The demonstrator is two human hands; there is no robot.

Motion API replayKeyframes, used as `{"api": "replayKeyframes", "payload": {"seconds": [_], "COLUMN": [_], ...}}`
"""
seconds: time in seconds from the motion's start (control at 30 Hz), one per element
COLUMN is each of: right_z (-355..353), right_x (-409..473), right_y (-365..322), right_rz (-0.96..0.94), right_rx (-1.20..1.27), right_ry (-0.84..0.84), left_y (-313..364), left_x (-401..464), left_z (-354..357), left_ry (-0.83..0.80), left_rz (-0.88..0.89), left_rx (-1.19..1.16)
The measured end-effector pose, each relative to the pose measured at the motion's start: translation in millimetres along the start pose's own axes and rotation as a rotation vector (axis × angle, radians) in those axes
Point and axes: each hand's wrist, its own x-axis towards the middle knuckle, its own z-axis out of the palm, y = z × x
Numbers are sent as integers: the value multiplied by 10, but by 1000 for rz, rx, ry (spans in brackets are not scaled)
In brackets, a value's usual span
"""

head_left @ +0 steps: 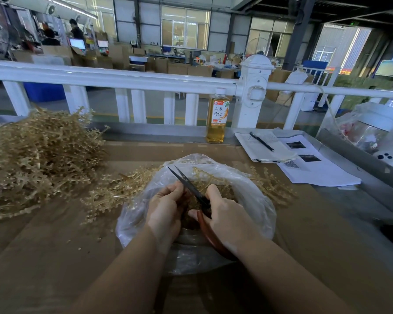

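Observation:
My right hand [225,214] grips a pair of scissors [191,185] by their reddish-brown handles; the dark blades stand slightly apart and point up and to the left. My left hand [166,207] has its fingers curled next to the blades, pinching something small that I cannot make out. Both hands hover over a clear plastic bag [256,200] holding golden plastic sprigs [216,182]. More of these sprigs [114,193] lie loose on the brown cardboard-covered table [55,245] to the left of the bag.
A big heap of golden sprigs [39,155] fills the table's left. A bottle of amber drink [216,116] stands at the back by a white railing [123,78]. An open notebook with a pen [262,142] and printed sheets [313,168] lie at the right.

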Motion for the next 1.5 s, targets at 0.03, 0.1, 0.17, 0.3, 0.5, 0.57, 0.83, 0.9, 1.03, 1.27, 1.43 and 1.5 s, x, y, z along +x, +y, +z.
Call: {"api": "replayKeyframes", "payload": {"seconds": [0.03,0.1,0.17,0.3,0.5,0.57,0.83,0.9,1.03,1.27,1.43,1.5], "right_z": [-3,-5,-11,-19,-25,-26,-9,-11,-21,-42,-42,-59], "right_x": [1,-1,-2,0,-2,2,-3,1,27,43,28,32], "right_y": [-4,-11,-18,-19,-7,-10,-21,-34,-56,-71,-66,-64], "right_rz": [0,3,7,4,6,8,31,54,55,55,74,75], "right_rx": [-4,-5,-5,-18,-20,-19,2,32,43,32,62,85], "right_ry": [-5,-8,-3,-4,-6,-8,20,16,0,-22,24,93], "left_y": [2,7,12,6,-1,-2,11,20,38,42,33,46], "left_x": [-2,-8,-11,-11,-16,-14,-14,-34,-69,-71,-57,-53], "left_z": [1,8,12,9,21,26,27,28,36,48,27,30], "left_ry": [1,5,12,15,17,29,34,3,-18,4,2,7], "left_rz": [-3,-9,-11,-3,13,19,-16,-31,-49,-41,-45,-61], "left_rx": [-2,-9,-9,-12,-12,-14,35,50,62,82,84,80]}}
